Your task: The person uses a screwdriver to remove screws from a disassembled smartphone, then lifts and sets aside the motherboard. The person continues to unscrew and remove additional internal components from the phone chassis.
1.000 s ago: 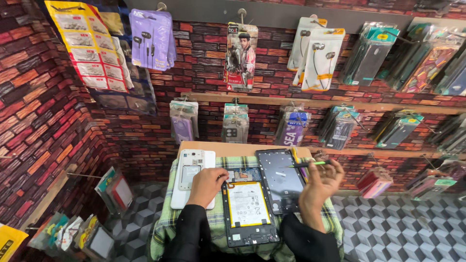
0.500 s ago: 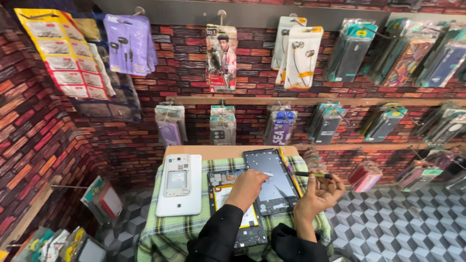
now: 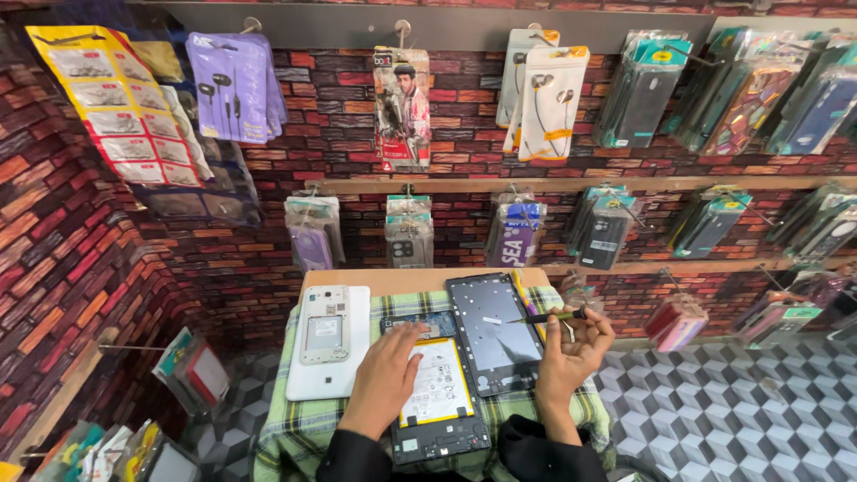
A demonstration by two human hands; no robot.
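While the left hand [image 3: 386,373] lies spread flat on the opened tablet [image 3: 435,393], the right hand [image 3: 571,350] beside it pinches what looks like a screwdriver [image 3: 546,316], best kept steady and upright over screws.

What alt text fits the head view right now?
A person's left hand rests on an opened tablet with its battery exposed, while the right hand holds a thin green tool over a detached dark screen panel on a checked cloth.

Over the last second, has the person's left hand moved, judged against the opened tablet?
Yes. The left hand now lies on the opened tablet, having shifted back from the dark screen panel.
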